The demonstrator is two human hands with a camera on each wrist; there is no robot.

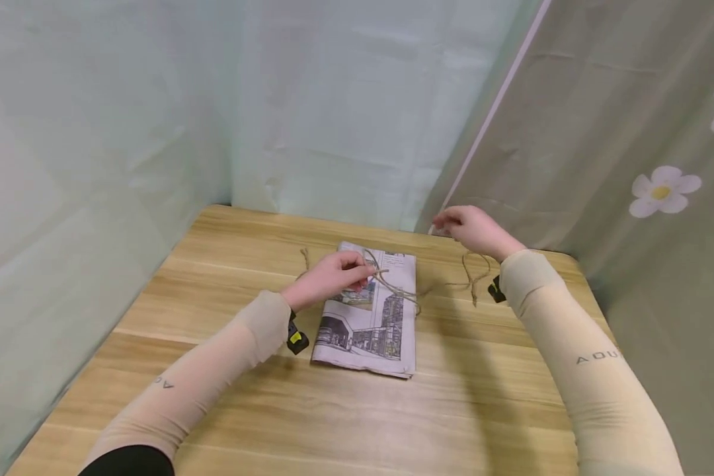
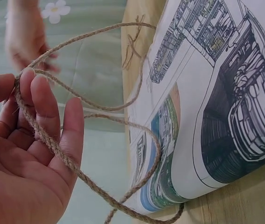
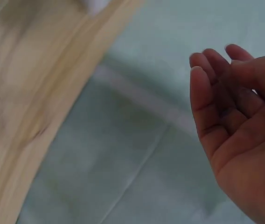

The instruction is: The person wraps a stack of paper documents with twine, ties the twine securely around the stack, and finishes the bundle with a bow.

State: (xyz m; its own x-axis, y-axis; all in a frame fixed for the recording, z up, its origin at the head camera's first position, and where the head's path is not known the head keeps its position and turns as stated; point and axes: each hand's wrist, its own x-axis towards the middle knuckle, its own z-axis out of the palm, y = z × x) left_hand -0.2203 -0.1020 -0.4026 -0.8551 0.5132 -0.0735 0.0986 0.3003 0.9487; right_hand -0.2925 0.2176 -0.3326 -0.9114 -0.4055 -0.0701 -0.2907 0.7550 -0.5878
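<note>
A folded newspaper bundle (image 1: 363,330) with printed building drawings lies on the wooden table. Brown twine (image 2: 95,184) runs under and over it, with loops rising to my left hand (image 1: 333,274). In the left wrist view, that hand's thumb and index finger pinch the twine where strands cross above the paper. My right hand (image 1: 470,228) is raised over the table's far right part, its fingers loosely bent. The right wrist view shows nothing held in this hand (image 3: 244,116). Below it, a loose twine end (image 1: 473,284) lies on the wood, right of the newspaper.
The wooden table (image 1: 232,370) ends at pale curtains (image 1: 357,119) behind and at the left. A curtain with white flowers (image 1: 665,192) hangs on the right. Another twine end (image 1: 305,254) sticks out left of the newspaper.
</note>
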